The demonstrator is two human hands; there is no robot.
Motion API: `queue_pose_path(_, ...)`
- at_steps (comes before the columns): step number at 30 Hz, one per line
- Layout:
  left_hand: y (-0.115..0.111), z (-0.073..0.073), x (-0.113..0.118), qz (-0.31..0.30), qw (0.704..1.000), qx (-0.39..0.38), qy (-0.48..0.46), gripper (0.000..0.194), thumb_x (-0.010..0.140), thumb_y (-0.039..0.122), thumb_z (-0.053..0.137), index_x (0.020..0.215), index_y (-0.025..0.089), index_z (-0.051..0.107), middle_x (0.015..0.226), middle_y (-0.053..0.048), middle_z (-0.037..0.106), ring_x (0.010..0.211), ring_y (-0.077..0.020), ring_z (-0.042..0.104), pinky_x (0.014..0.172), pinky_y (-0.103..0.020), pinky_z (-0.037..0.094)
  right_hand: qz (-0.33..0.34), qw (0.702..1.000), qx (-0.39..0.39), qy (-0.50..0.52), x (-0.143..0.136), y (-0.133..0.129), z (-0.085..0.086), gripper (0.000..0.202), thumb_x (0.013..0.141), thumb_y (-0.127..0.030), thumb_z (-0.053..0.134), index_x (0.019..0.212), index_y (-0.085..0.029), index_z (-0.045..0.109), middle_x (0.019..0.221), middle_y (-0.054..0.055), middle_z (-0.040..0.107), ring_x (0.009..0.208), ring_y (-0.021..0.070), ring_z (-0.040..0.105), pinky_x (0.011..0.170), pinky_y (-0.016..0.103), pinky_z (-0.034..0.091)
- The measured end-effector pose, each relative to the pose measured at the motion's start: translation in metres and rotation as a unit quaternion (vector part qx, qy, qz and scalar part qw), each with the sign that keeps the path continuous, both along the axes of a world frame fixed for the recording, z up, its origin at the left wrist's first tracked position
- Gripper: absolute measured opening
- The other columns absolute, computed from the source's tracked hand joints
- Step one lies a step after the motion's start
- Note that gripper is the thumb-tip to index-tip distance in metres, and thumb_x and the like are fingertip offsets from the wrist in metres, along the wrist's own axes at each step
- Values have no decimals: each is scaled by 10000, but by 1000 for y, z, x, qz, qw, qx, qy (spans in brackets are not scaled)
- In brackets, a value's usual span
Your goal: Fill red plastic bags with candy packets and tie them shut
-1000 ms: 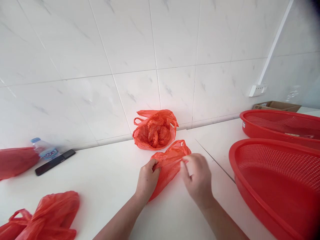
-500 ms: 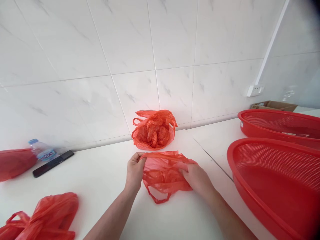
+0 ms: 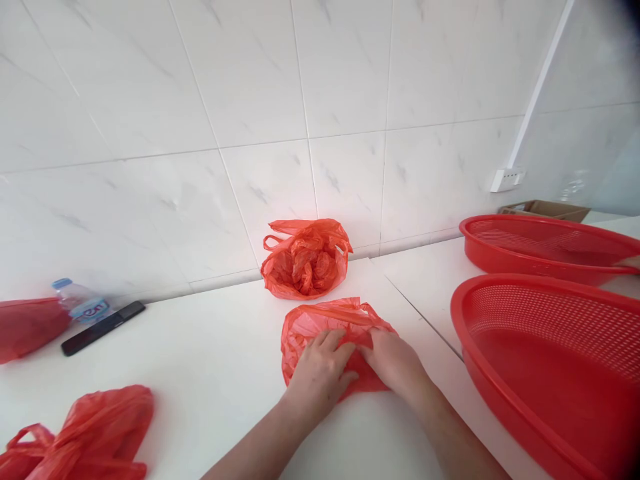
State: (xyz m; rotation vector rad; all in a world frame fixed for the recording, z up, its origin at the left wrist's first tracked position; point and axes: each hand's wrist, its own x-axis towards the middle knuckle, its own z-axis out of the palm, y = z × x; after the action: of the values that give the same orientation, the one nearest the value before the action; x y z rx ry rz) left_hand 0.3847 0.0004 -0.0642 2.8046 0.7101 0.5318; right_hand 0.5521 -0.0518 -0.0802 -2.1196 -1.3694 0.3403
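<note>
A red plastic bag (image 3: 303,327) lies crumpled on the white table in the middle of the view. My left hand (image 3: 320,368) rests over its near left part, fingers spread and holding nothing. At the bag's right side, my right hand (image 3: 395,360) grips the film between thumb and fingers; the fingertips are partly hidden in the folds. Both hands cover much of the near side of the bag. Just behind, against the tiled wall, stands an open red bag (image 3: 307,263) stuffed with crumpled red plastic.
At right are a large red mesh basket (image 3: 470,323) and another red basket (image 3: 493,257) behind it, with another person's hand (image 3: 633,262) at its rim. A knotted red bag (image 3: 105,427), a black phone-like object (image 3: 103,328) and a water bottle (image 3: 85,303) lie left. A cardboard box (image 3: 555,209) sits far right.
My left hand has let go of the bag's left edge and moved right and down onto the bag. The back basket has shifted left, and another person's hand has appeared there.
</note>
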Motion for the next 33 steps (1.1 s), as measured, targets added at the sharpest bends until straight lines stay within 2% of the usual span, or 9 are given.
queue_pose_path(3, 5, -8, 0, 19, 996, -74, 50, 675, 594, 379, 778, 1227, 291, 559, 1461, -125, 375, 1355, -419, 255, 1045, -637, 261, -6, 996, -25, -82, -9, -2, 14, 201, 849, -287, 436, 820, -224, 625, 809, 69, 686, 709, 220, 623, 596, 323, 386)
queue_pose_path(7, 7, -9, -5, -74, 985, -140, 64, 796, 543, 423, 801, 1283, 321, 527, 1475, -108, 352, 1389, -414, 167, 1082, -646, 185, 50, 995, 53, -67, -20, -1, 26, 216, 862, -232, 419, 876, -242, 634, 870, 29, 691, 800, 187, 625, 685, 306, 429)
queue_pose_path(13, 3, 3, -14, -100, 977, -171, 79, 646, 522, 269, 804, 1140, 362, 641, 1432, -72, 424, 1356, -422, 261, 1072, -603, 252, 81, 996, 45, 16, 1, 2, 6, 349, 812, -277, 526, 1146, -226, 614, 1208, 71, 617, 1130, 224, 543, 933, 343, 400)
queue_pose_path(18, 6, 20, -33, -85, 980, -163, 73, 502, 572, 203, 768, 1047, 350, 695, 1230, -71, 617, 1140, -384, 549, 821, -452, 528, 46, 995, 56, 66, 24, -1, 3, 321, 769, -229, 554, 1073, -261, 649, 1052, 41, 688, 987, 229, 611, 843, 323, 428)
queue_pose_path(21, 8, 32, -36, -89, 983, -158, 13, 327, 674, 220, 714, 978, 340, 705, 1181, -38, 644, 988, -294, 643, 739, -367, 550, 52, 993, 82, 60, 22, -2, 8, 391, 766, -187, 529, 1134, -288, 615, 1117, 25, 667, 1028, 218, 597, 840, 307, 421)
queue_pose_path(25, 18, 33, -34, 4, 992, -72, -102, 222, 813, 266, 577, 1015, 306, 662, 1248, -63, 574, 1084, -258, 581, 885, -393, 498, 26, 997, 72, -19, 9, 0, 16, 234, 814, -223, 489, 978, -221, 656, 1022, 60, 694, 942, 206, 619, 812, 305, 408)
queue_pose_path(28, 28, 16, -40, 102, 975, -14, -196, 306, 805, 337, 582, 1105, 279, 603, 1310, -103, 499, 1197, -303, 483, 977, -497, 420, 4, 995, 79, -63, 0, 2, 17, 225, 854, -300, 465, 714, -211, 615, 770, 37, 687, 724, 169, 603, 678, 285, 384)
queue_pose_path(30, 32, -1, -47, 170, 961, -74, -208, 474, 787, 418, 590, 1229, 266, 508, 1344, -118, 462, 1238, -320, 445, 990, -526, 404, 5, 994, 107, -25, -3, 4, 12, 289, 855, -353, 472, 614, -211, 547, 635, 2, 624, 601, 140, 539, 583, 267, 340)
queue_pose_path(33, 30, -18, -57, 221, 931, -229, -178, 592, 804, 511, 528, 1318, 247, 398, 1330, -121, 487, 1205, -309, 496, 951, -485, 455, 28, 973, 144, 177, 0, 7, 2, 357, 827, -417, 511, 542, -207, 466, 503, -31, 513, 482, 112, 445, 492, 250, 296)
